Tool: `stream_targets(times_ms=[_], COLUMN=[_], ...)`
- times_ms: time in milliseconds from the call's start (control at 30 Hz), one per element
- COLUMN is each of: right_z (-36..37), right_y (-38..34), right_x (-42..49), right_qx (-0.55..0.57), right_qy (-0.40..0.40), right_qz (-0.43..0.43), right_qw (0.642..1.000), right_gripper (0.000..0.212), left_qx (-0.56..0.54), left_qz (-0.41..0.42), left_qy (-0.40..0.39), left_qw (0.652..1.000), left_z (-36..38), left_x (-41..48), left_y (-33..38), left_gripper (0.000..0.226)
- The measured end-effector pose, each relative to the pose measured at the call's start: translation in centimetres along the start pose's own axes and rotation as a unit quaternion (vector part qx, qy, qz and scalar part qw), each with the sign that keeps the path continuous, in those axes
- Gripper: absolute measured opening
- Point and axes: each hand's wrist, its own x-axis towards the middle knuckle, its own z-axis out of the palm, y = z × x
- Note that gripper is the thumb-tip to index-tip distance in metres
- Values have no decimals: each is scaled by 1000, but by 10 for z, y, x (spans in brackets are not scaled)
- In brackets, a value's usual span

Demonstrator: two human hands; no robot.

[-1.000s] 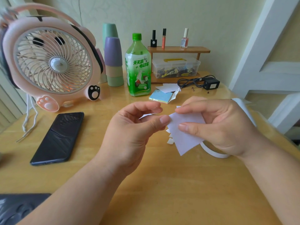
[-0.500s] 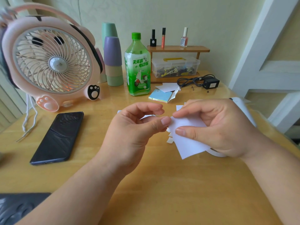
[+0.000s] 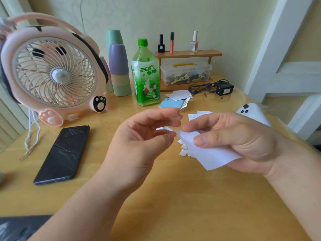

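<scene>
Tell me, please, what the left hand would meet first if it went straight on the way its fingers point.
Probably the white paper pinched by the right hand: the left hand points at its corner across a small gap; depth is unclear.

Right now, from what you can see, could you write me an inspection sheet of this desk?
Surface: wooden table, bare wood near the person.
Job's things: white paper sheet held above the table; torn scraps lie beneath it.
Clutter: pink fan, black phone, green bottle, stacked cups, small shelf with three cosmetic bottles, clear box, blue note pad, white remote.
Hands: right hand pinches the sheet; left hand, fingers curled, at its corner; whether it holds a scrap cannot be told.
Cables: black adapter cord near the shelf; white cord beside the fan.
Surroundings: pale wall, white frame at right.
</scene>
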Motion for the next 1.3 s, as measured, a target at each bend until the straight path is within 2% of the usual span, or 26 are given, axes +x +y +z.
stream_targets(times_ms=[133,400,633,733,833,1133,1300], right_z=[2,4,4,5,7,5,2], right_y=[1,1,2,3,3,3,4], right_x=[0,1,2,1,1,1,3], right_qx=[23,46,48,35,22,21,28], right_qy=[0,-1,6,-1,-7,-21,-41], right_qz=[51,58,75,81,80,80,89], right_qw=[998,997,996,996,996,996,995], right_gripper=[26,37,46,39,33,34,44], left_qx=[5,135,182,211,229,292,309], left_qz=[-13,34,63,81,95,124,135], left_qy=[-11,-9,-8,-11,-13,-25,-25], left_qw=[1000,990,981,974,969,948,941], left_z=[2,3,1,2,1,1,1], left_x=[0,-2,-2,-2,-2,-2,-3], left_y=[-2,-6,-8,-9,-9,-5,-3], left_gripper=[41,28,23,21,21,23,24])
